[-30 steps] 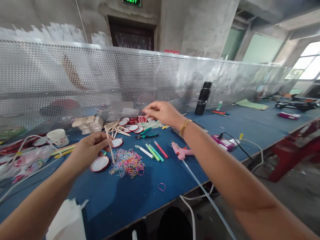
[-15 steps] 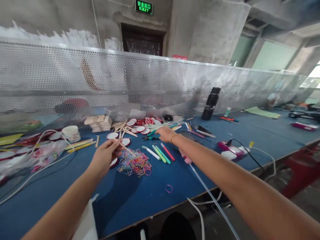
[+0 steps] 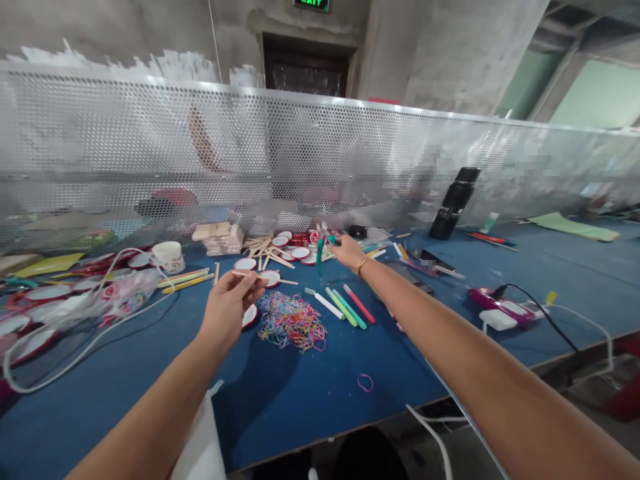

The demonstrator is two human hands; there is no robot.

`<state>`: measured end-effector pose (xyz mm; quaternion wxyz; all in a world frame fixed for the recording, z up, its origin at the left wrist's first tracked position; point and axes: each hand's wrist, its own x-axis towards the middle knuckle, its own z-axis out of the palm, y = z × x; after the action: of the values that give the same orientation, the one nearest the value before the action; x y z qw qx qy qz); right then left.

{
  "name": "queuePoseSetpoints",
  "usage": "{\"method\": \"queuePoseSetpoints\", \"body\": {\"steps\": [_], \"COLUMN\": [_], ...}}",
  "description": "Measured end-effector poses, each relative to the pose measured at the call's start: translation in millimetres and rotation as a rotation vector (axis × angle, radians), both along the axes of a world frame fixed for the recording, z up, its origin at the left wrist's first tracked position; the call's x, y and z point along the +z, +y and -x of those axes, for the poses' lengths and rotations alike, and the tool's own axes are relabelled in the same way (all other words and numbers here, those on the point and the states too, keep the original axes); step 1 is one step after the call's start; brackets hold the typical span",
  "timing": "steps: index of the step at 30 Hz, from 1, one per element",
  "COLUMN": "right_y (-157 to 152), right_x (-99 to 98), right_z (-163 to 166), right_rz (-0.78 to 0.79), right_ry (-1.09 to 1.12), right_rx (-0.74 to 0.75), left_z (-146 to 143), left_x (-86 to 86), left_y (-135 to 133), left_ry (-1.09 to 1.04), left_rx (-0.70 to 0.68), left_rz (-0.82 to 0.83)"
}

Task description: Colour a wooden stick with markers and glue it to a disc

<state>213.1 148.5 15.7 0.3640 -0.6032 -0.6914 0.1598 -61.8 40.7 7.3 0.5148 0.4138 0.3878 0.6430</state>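
Left hand pinches stick; right hand lifts pliers.

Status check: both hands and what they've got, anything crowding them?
Left hand pinches wooden stick. Right hand grips green-handled pliers, lifted off blue table. Rubber band pile and markers lie between.

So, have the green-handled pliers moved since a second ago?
Yes. The green-handled pliers lay flat on the blue table beside the coloured markers; now the right hand holds them lifted, farther back by the red-and-white discs.
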Motion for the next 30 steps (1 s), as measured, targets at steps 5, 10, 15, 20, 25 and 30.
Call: {"method": "queuePoseSetpoints", "body": {"steps": [5, 10, 15, 20, 25, 30], "right_y": [-27, -74, -107, -123, -135, -139], "right_x": [27.3, 38.9, 37.3, 26.1, 13.8, 9.8], "right_z": [17, 39, 65, 80, 93, 102], "right_rz": [-0.033, -0.026, 0.203, 0.529, 0.508, 0.535], "right_ry": [0.327, 0.723, 0.926, 1.084, 0.888, 0.831], "right_rx": [0.145, 0.325, 0.477, 0.475, 0.654, 0.727], "left_z": [-1, -3, -2, 0, -5, -10], "left_x": [4.0, 10.3, 16.2, 24.5, 25.1, 22.8], "left_y": [-4, -8, -11, -18, -28, -33], "left_ry": [-0.037, -0.092, -0.128, -0.144, 0.084, 0.046], "left_rx": [0.001, 0.075, 0.150, -0.005, -0.271, -0.378], "left_rz": [-0.048, -0.117, -0.211, -0.200, -0.155, 0.008]}}
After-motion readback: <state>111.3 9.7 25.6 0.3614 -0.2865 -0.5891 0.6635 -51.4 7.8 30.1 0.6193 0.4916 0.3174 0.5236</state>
